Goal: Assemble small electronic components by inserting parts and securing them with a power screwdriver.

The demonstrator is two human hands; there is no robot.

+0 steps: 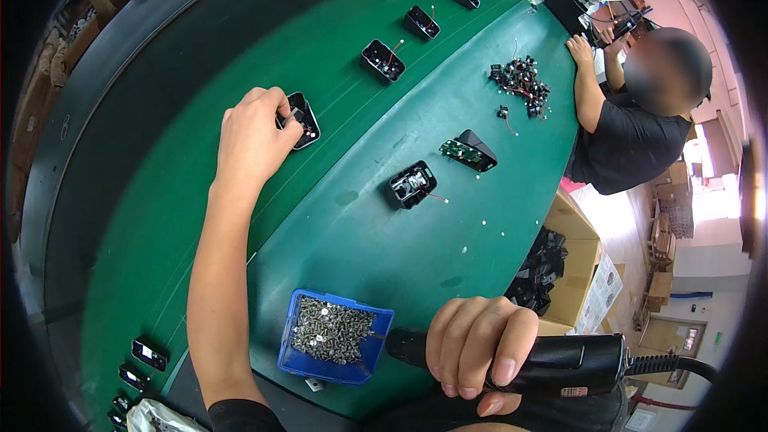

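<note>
My left hand (258,134) reaches out over the green belt, fingers curled and closed at the near left edge of a small black plastic housing (310,141). The hand hides part of that housing; a greyish piece and a red wire show inside it. My right hand (480,348) is wrapped round a black electric screwdriver (568,356), its cord trailing right. The screwdriver's tapered end points left, beside a blue bin (384,328) of small metal screws (332,332). On the green table, another open housing (410,185) with a red wire lies near a housing with a green circuit board (460,151).
More open housings (384,61) sit farther up the belt and at the lower left (150,354). A pile of small wired parts (520,84) lies at the table's far right. A co-worker (632,132) sits there, beside a cardboard box (580,260) of black parts.
</note>
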